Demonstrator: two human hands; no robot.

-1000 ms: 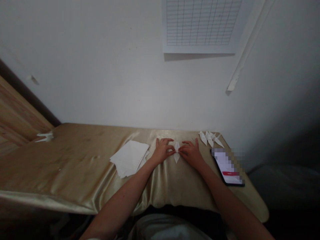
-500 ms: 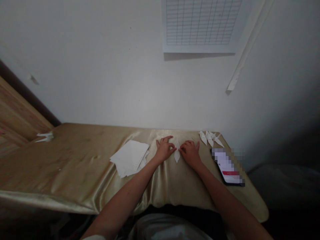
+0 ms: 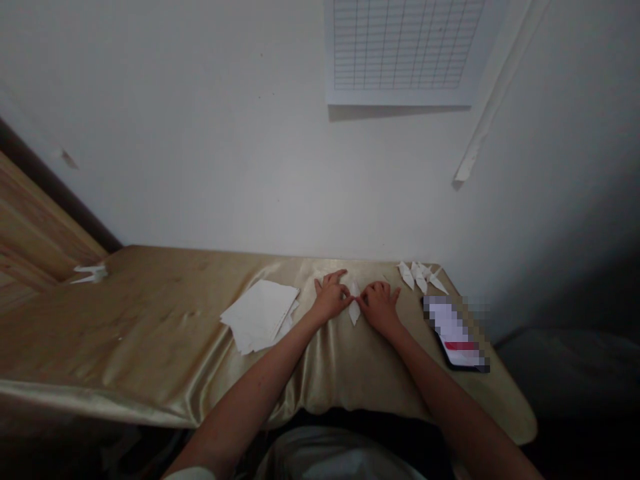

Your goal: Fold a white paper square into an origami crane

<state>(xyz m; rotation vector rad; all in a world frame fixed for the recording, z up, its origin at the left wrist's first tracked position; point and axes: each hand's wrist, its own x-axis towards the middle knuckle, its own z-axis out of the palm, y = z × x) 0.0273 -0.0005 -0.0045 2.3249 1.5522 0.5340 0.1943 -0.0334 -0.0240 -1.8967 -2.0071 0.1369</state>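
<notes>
A small folded piece of white paper (image 3: 355, 314), a narrow diamond in shape, lies on the gold cloth between my two hands. My left hand (image 3: 331, 297) pinches its left edge near the middle with thumb and index finger, the other fingers raised. From the right, my right hand (image 3: 381, 304) presses thumb and index finger on the opposite edge, its remaining fingers curled. The fingertips of both hands nearly meet over the paper and cover its middle. To the left of my left forearm rests a loose stack of white paper sheets (image 3: 263, 313).
Several folded paper cranes (image 3: 421, 277) sit at the table's back right corner. A phone (image 3: 455, 333) with a lit, partly blurred screen lies in front of them. Another white folded piece (image 3: 91, 273) is at the far left. A printed grid sheet (image 3: 400, 53) hangs on the wall behind.
Both hands stay at the folded paper, with only slight finger shifts. The fingertips have come a little closer together over its middle.
</notes>
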